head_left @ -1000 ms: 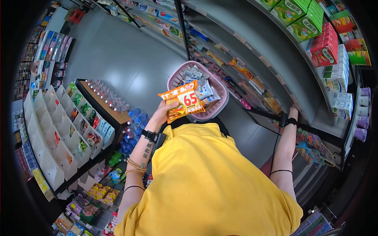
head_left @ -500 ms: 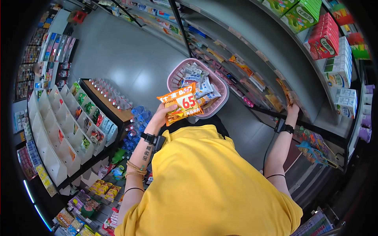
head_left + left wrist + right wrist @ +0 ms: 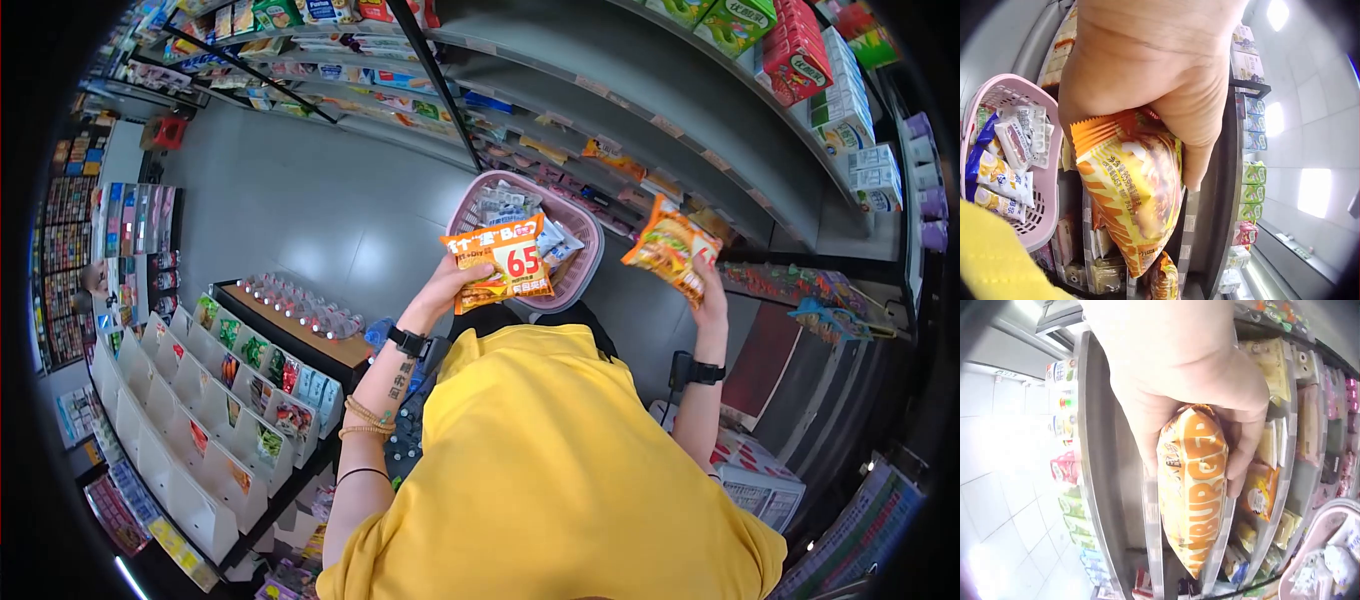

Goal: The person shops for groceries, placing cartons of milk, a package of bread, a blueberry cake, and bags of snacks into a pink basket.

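Note:
My left hand [image 3: 440, 290] pinches an orange snack packet [image 3: 505, 262] marked 65 by its left side, above the near edge of the pink basket [image 3: 590, 225]. To the right, my right hand [image 3: 711, 300] grips a second orange packet [image 3: 668, 245] by its lower right end, beside the shelves. In the left wrist view the first packet [image 3: 1135, 184] hangs below the hand [image 3: 1154, 69], the second one [image 3: 1164, 278] below it. The right wrist view has thumb and fingers on both sides of the second packet [image 3: 1192, 487]. Several wrapped packets [image 3: 505, 203] lie in the basket.
Tall shelves [image 3: 620, 100] run along the right, with green and red cartons [image 3: 795, 55] on top. White divided bins [image 3: 200, 430] and a row of bottles [image 3: 300, 305] stand on the left. Grey floor [image 3: 300, 180] lies beyond the basket.
My right hand has come away from the shelf towards the middle, bringing out the second orange packet. The left hand still holds its packet. The head view has turned, shifting the surroundings.

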`<state>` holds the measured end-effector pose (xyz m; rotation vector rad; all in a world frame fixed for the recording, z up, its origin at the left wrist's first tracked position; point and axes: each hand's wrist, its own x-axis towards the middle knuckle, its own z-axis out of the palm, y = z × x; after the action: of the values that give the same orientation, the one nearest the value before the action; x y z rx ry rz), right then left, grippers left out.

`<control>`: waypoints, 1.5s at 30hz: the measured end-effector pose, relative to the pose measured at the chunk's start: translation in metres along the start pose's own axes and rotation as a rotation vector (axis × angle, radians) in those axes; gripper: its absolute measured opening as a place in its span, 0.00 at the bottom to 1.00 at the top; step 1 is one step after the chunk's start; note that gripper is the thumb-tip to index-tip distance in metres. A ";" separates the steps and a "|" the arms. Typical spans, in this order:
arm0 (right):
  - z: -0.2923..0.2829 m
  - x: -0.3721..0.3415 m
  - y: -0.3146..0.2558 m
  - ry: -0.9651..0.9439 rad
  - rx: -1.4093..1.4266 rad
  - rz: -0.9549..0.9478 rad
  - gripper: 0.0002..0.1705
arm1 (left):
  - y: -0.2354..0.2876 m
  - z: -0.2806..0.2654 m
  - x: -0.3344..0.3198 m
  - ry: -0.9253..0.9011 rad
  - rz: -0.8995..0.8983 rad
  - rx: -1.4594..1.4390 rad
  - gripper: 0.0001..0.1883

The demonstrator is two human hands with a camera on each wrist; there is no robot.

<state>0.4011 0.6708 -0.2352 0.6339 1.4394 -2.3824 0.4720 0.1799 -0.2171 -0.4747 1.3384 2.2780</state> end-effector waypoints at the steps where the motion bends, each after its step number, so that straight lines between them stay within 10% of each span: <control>1: 0.010 -0.009 0.013 0.001 0.001 0.016 0.32 | 0.001 -0.005 0.004 -0.016 0.003 0.016 0.29; 13: 0.143 -0.076 0.037 -0.270 -0.270 0.014 0.43 | 0.021 -0.010 0.008 -0.159 0.054 0.155 0.35; 23: 0.158 -0.098 0.049 -0.343 -0.370 -0.057 0.44 | 0.041 -0.009 -0.031 -0.173 0.359 0.374 0.41; 45: 0.172 -0.132 0.057 -0.403 -0.311 -0.220 0.48 | 0.063 -0.017 -0.081 -0.205 0.408 0.359 0.37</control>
<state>0.5030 0.4943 -0.1429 -0.0821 1.7010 -2.1943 0.5070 0.1218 -0.1386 0.1639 1.8104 2.2335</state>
